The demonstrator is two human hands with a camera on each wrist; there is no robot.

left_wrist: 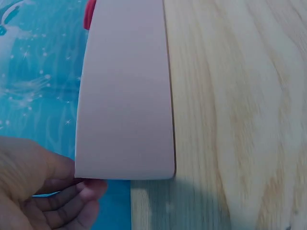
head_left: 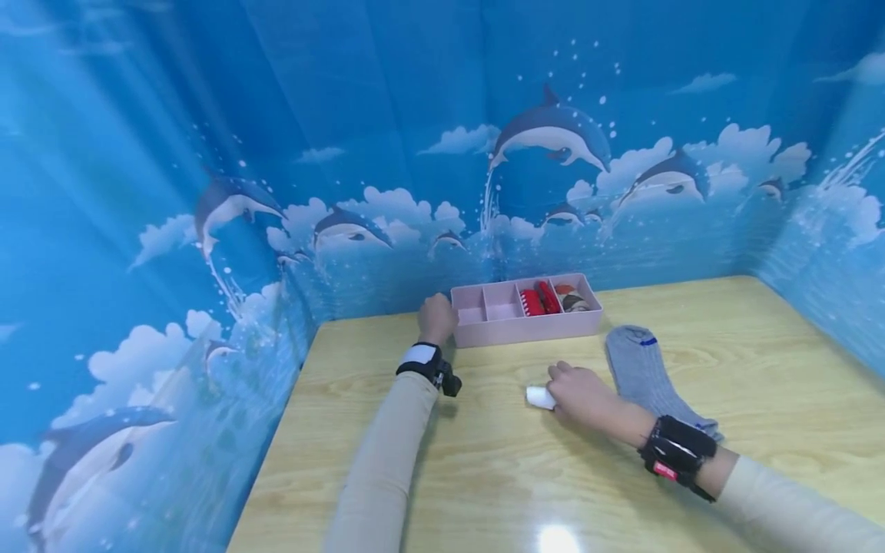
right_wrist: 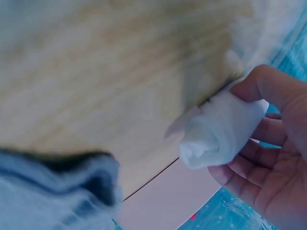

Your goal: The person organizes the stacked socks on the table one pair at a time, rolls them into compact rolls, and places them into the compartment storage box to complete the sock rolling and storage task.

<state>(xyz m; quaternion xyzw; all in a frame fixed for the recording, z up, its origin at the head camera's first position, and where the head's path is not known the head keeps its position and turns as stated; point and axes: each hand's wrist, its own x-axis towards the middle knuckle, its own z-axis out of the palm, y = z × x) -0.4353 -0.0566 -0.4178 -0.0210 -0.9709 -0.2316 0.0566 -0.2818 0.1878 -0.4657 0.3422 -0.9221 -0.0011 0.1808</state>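
Observation:
My right hand (head_left: 584, 393) holds a white roll of soft material (right_wrist: 218, 127) between thumb and fingers, low over the table in front of the box. The roll's coiled end shows in the right wrist view. At the far side, my left hand (head_left: 438, 319) grips the left end of a pink divided storage box (head_left: 528, 331), its thumb and curled fingers at the rim in the left wrist view (left_wrist: 57, 187). Red folded things (head_left: 539, 299) sit in the box's third compartment from the left. A brown, orange and pale bundle (head_left: 572, 299) fills the right-end one.
A grey sock (head_left: 639, 372) with blue marks lies flat on the wooden table (head_left: 498, 468), partly behind my right forearm. A blue dolphin-print curtain (head_left: 415, 153) hangs along the table's back and sides, close behind the box.

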